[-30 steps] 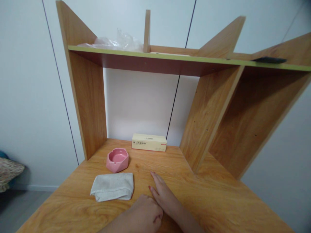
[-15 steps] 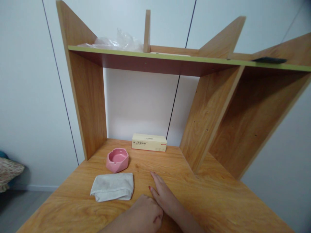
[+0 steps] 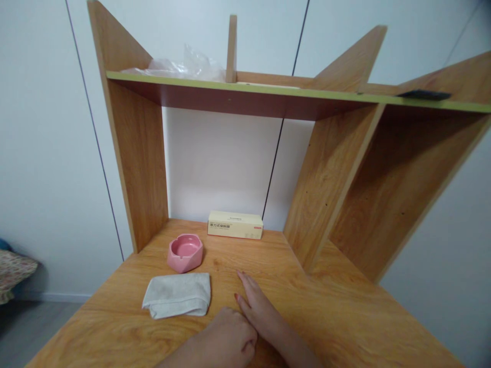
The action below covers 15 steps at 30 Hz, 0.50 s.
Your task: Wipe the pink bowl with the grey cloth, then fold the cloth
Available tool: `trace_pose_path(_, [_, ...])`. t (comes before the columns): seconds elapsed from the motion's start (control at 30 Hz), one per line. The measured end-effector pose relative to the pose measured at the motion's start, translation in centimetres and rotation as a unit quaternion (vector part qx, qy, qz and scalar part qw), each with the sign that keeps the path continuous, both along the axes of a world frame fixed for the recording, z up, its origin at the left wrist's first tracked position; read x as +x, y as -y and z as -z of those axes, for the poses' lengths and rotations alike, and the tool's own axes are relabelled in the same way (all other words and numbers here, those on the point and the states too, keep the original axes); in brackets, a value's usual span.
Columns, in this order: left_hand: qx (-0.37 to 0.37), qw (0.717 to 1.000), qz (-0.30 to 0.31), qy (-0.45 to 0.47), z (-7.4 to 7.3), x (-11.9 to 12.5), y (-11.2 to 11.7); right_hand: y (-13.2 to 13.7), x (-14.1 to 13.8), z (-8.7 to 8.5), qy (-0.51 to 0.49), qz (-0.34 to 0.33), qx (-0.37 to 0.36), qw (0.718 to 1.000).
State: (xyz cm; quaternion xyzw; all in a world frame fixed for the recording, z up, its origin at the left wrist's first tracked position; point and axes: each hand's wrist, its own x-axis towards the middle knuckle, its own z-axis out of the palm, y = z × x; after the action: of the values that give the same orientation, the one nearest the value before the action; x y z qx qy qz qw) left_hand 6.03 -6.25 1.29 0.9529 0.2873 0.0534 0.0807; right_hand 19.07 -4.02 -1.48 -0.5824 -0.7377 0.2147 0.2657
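Observation:
My left hand [image 3: 232, 332] rests on the desk as a closed fist, its knuckles against my right hand; nothing shows in it. Lying flat beside it, my right hand [image 3: 255, 304] has its fingers stretched out, thumb apart, and holds nothing. A folded grey cloth [image 3: 178, 295] lies to the left of both hands. Just behind the cloth sits a pink faceted ashtray [image 3: 185, 254] with a notched rim and nothing visible inside. Farther back, a cream cling film box [image 3: 235, 226] lies lengthwise near the wall.
A wooden shelf unit [image 3: 141, 163] with upright panels stands on the desk [image 3: 345, 317]. Its upper board carries a clear plastic bag [image 3: 187, 66] and a flat dark object [image 3: 425, 95]. Patterned fabric [image 3: 15, 271] shows at the far left, above the floor.

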Motion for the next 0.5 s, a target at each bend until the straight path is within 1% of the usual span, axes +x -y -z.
trace_pose_path(0.13, [-0.005, 1.0, 0.002, 0.01, -0.16, 0.0, 0.1, 0.0, 0.1, 0.01, 0.006, -0.003, 0.007, 1.0])
trace_pose_path(0.3, [-0.011, 1.0, 0.006, 0.003, -0.31, 0.01, 0.16, -0.03, 0.2, 0.16, 0.011, -0.006, 0.009, 1.0])
trace_pose_path(0.5, [0.005, 1.0, 0.005, 0.009, -0.24, -0.01, 0.11, -0.06, 0.13, 0.25, 0.009, 0.0, 0.015, 1.0])
